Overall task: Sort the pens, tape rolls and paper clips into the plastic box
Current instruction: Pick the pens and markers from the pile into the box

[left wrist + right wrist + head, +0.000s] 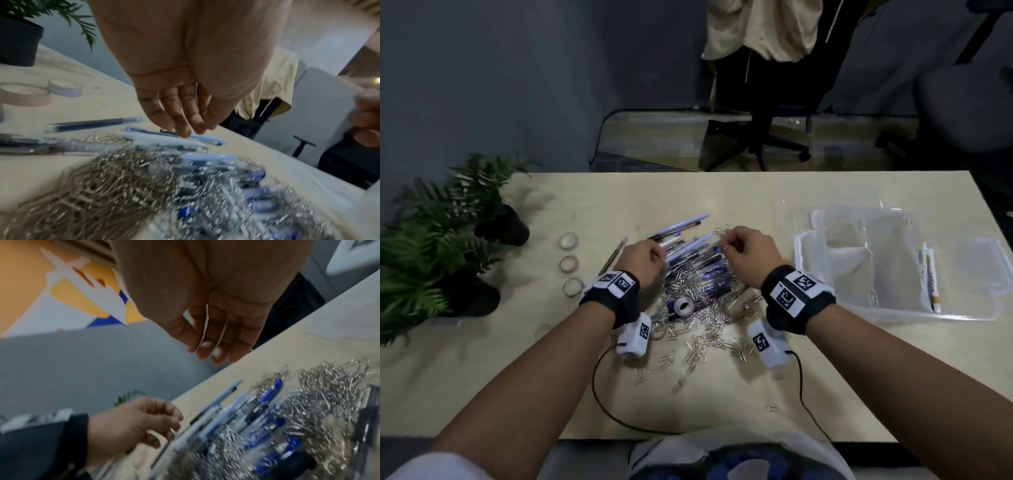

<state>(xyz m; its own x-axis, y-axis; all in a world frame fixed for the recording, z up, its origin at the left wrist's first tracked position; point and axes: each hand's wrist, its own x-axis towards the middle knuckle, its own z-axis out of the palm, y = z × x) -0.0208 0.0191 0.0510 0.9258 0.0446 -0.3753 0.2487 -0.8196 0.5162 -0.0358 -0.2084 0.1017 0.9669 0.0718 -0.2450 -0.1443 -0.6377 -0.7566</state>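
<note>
Head view: both hands, left hand (642,258) and right hand (748,248), hover loosely curled, empty, over light, slippery pens (688,250), best pinched mid-barrel.

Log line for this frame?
left hand: above pens, nothing held | right hand: above paper clips, nothing held | plastic box: white pen inside

Motion is blurring the heap of silver wire paper clips (98,191) in both wrist views, and the clips are burying the blue-capped clear pens (267,431) lying beneath them.
</note>
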